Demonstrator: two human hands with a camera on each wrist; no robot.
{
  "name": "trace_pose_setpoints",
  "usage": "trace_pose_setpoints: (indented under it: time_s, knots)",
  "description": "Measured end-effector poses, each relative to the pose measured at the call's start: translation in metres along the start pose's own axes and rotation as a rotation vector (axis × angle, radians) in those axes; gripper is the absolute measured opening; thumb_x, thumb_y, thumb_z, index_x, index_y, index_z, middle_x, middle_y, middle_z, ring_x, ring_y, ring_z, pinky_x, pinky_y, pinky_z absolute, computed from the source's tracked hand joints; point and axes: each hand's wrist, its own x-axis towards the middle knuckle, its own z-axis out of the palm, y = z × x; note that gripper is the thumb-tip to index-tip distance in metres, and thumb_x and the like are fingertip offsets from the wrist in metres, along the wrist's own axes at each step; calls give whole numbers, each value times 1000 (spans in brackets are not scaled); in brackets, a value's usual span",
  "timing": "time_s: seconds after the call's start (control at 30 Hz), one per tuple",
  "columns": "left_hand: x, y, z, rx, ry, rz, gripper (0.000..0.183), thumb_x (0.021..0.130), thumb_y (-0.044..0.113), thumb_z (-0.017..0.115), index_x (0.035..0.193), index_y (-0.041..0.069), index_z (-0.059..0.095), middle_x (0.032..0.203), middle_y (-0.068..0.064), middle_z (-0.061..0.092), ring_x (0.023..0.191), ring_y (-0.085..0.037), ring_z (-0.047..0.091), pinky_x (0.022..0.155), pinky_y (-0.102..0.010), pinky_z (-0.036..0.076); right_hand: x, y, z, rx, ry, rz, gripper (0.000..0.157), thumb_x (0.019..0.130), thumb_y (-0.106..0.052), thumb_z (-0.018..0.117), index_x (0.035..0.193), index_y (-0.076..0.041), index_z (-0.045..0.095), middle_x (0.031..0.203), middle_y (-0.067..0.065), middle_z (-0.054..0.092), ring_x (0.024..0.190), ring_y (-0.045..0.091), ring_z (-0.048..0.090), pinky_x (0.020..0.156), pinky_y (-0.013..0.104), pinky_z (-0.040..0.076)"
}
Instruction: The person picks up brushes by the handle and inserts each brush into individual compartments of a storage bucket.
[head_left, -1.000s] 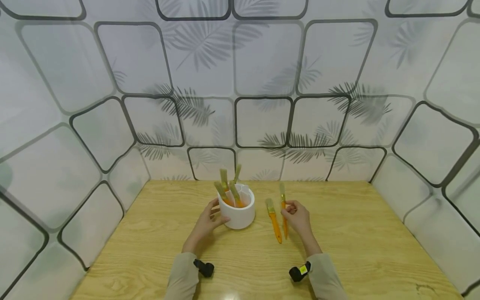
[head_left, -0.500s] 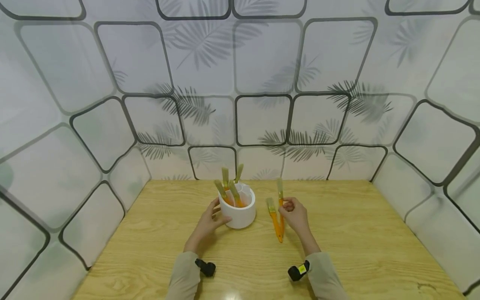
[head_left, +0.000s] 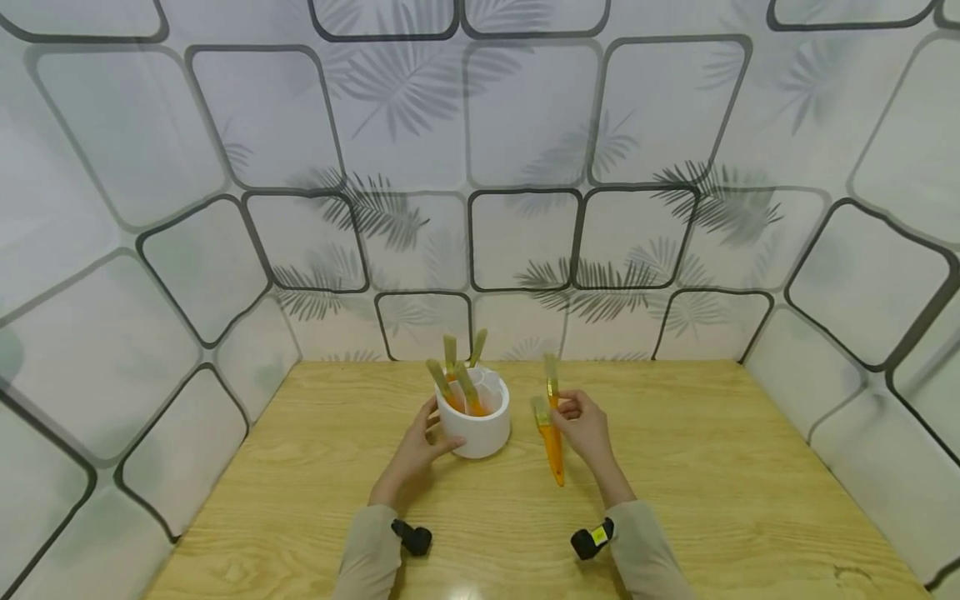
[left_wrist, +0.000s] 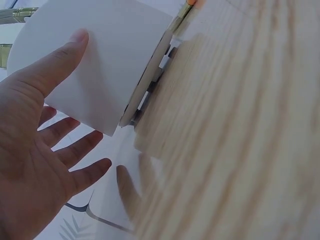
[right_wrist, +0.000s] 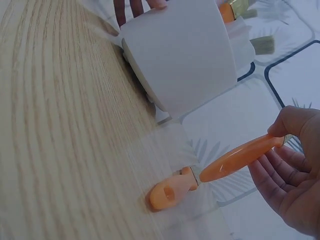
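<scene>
A round white brush holder (head_left: 482, 435) stands on the table with several paintbrushes (head_left: 467, 388) in it, bristles up. My left hand (head_left: 415, 447) rests at its left side. In the left wrist view the thumb (left_wrist: 62, 60) lies on the wall and the other fingers are spread loosely at the edge. My right hand (head_left: 587, 427) pinches a paintbrush (right_wrist: 240, 157) near the ferrule, bristles up, its orange handle hanging down. Beneath it a second, orange-handled paintbrush (right_wrist: 170, 194) lies on the table; the head view shows the two overlapping.
The light wooden table (head_left: 480, 533) extends to both sides and in front. A patterned curtain (head_left: 525, 242) encloses the back and sides. Dark wrist cameras (head_left: 412, 538) are strapped at the sleeves.
My right hand has moved left with the paintbrush, from beside the lying brush to over it. The left hand and the holder have hardly moved.
</scene>
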Motion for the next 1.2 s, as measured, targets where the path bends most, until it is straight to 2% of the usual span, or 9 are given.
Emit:
trace_pose_setpoints:
  time_s: [0.13, 0.33, 0.37, 0.57, 0.6, 0.87, 1.0, 1.2]
  knots:
    - [-4, 15, -3, -38, -26, -9, 86, 81, 14, 73, 147, 8, 19, 151, -18, 23, 131, -45, 31, 106, -60, 27, 3, -3, 1, 8, 2, -17, 30, 81, -9, 69, 110, -4, 62, 86, 10, 63, 78, 21, 60, 61, 22, 51]
    - [6, -7, -1, -18, -3, -25, 88, 78, 28, 75, 147, 18, 21, 151, -9, 26, 131, -38, 34, 107, -55, 31, 9, -8, 1, 11, -5, -23, 30, 81, -8, 68, 110, -3, 62, 86, 10, 63, 78, 21, 61, 61, 21, 51]
    - [6, -6, -1, -21, 1, -25, 88, 78, 27, 75, 147, 17, 22, 151, -9, 26, 131, -38, 35, 106, -55, 31, 10, -8, 1, 13, -6, -24, 30, 81, -8, 68, 110, -2, 62, 86, 11, 63, 78, 21, 61, 61, 21, 51]
    - [-1, 24, -5, -33, -11, -29, 82, 81, 15, 72, 146, 6, 23, 149, -19, 26, 129, -43, 35, 106, -59, 29, 17, -14, 2, 22, -14, -26, 30, 80, -8, 69, 110, -3, 62, 86, 10, 63, 77, 20, 61, 62, 21, 51]
    - [-1, 24, -5, -30, -8, -28, 82, 81, 15, 72, 146, 5, 23, 149, -19, 26, 129, -43, 35, 106, -59, 29, 19, -15, 1, 23, -17, -28, 30, 80, -8, 69, 110, -3, 62, 86, 10, 63, 78, 20, 61, 62, 21, 52]
    - [11, -4, -2, -14, 37, -28, 84, 78, 26, 75, 145, 13, 27, 148, -13, 29, 128, -38, 38, 105, -58, 31, 27, -26, 2, 24, -17, -59, 30, 80, -7, 67, 109, -4, 62, 86, 9, 62, 77, 19, 60, 65, 22, 53]
    - [12, -9, -3, -15, 52, -31, 86, 76, 29, 77, 145, 14, 27, 147, -11, 31, 127, -36, 40, 105, -57, 32, 29, -31, 3, 32, -19, -82, 30, 81, -8, 66, 110, -4, 61, 86, 9, 62, 77, 18, 60, 65, 23, 53]
    - [12, -13, -4, -13, 67, -35, 85, 77, 25, 76, 145, 15, 27, 143, -13, 36, 126, -36, 41, 105, -57, 32, 29, -35, 5, 43, -2, -96, 29, 80, -7, 67, 109, -6, 62, 85, 10, 62, 76, 20, 61, 62, 23, 53]
